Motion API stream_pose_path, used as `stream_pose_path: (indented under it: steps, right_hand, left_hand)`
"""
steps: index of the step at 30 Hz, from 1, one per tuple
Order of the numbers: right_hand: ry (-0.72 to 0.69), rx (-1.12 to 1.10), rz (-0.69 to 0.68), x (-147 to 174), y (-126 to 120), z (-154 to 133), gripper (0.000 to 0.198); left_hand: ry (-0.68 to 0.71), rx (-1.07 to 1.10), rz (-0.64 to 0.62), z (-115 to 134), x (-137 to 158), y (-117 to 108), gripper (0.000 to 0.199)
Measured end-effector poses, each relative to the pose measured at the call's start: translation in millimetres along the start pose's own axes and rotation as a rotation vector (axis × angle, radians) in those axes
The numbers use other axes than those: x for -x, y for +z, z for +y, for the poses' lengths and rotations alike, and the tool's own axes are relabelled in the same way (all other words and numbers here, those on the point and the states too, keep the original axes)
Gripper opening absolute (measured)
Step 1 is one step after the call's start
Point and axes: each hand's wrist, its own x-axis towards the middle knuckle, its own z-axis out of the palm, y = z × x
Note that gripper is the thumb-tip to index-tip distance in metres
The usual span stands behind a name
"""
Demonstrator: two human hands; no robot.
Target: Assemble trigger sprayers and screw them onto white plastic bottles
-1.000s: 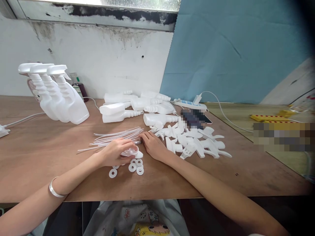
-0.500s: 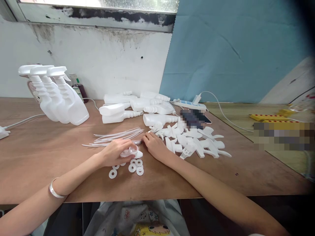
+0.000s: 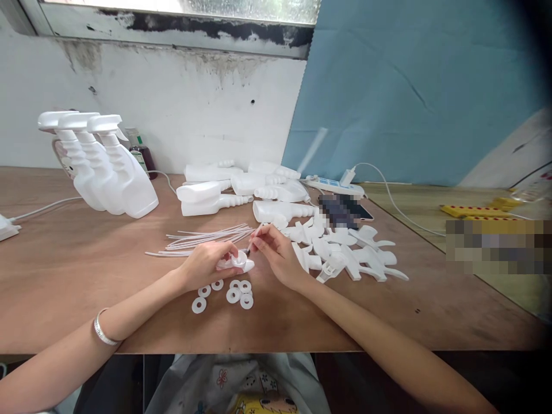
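My left hand (image 3: 206, 265) lies on the table with its fingers closed round a white trigger spray head (image 3: 240, 262). That spray head rests on its side, its round collar facing up and its pointed end to the right. My right hand (image 3: 276, 253) is just to the right, with thumb and fingertips pinched on a slim tool (image 3: 249, 250). The tool's dark tip points down beside the spray head; its exact kind is not clear. Several flat white washers (image 3: 233, 295) lie in front of my left hand. Behind it are thin white dip tubes (image 3: 207, 238).
Loose white spray heads (image 3: 345, 256) are piled right of my right hand. White bottles (image 3: 207, 201) lie at the back. Three assembled spray bottles (image 3: 116, 172) stand at left, near a dark bottle (image 3: 144, 155). A phone (image 3: 345, 210) and power strip (image 3: 334, 185) lie back right.
My right hand has risen from the table and turned, and now pinches the slim tool upright at the spray head. My left hand keeps its hold on the spray head.
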Motion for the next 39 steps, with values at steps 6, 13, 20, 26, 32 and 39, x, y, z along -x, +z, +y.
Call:
stream_pose_path:
  steps: [6, 13, 20, 26, 32, 39]
  right_hand:
    - [0.039, -0.138, -0.017, 6.9, 10.2, 5.5, 0.015]
    - [0.030, 0.014, 0.015, 9.7, 9.9, 4.9, 0.016]
    - [-0.006, 0.108, 0.032, 10.3, 10.3, 4.2, 0.014]
    - [-0.090, 0.200, 0.025, 10.2, 10.6, 2.1, 0.010]
    - [-0.152, 0.334, -0.007, 9.9, 10.5, -1.7, 0.009]
    - [-0.127, 0.377, 0.047, 10.6, 12.3, 0.0, 0.016]
  left_hand:
    - [-0.015, 0.028, 0.012, 1.9, -1.0, 0.5, 0.027]
    - [-0.012, 0.020, 0.011, 0.6, 0.1, 1.8, 0.029]
    - [0.002, 0.028, 0.004, 0.5, -0.4, 1.0, 0.027]
    - [0.049, 0.037, 0.027, 0.6, -1.3, 1.7, 0.029]
    - [0.089, 0.009, 0.033, 1.1, -1.7, 3.3, 0.029]
    - [0.010, 0.040, 0.056, 0.1, -0.2, 4.7, 0.030]
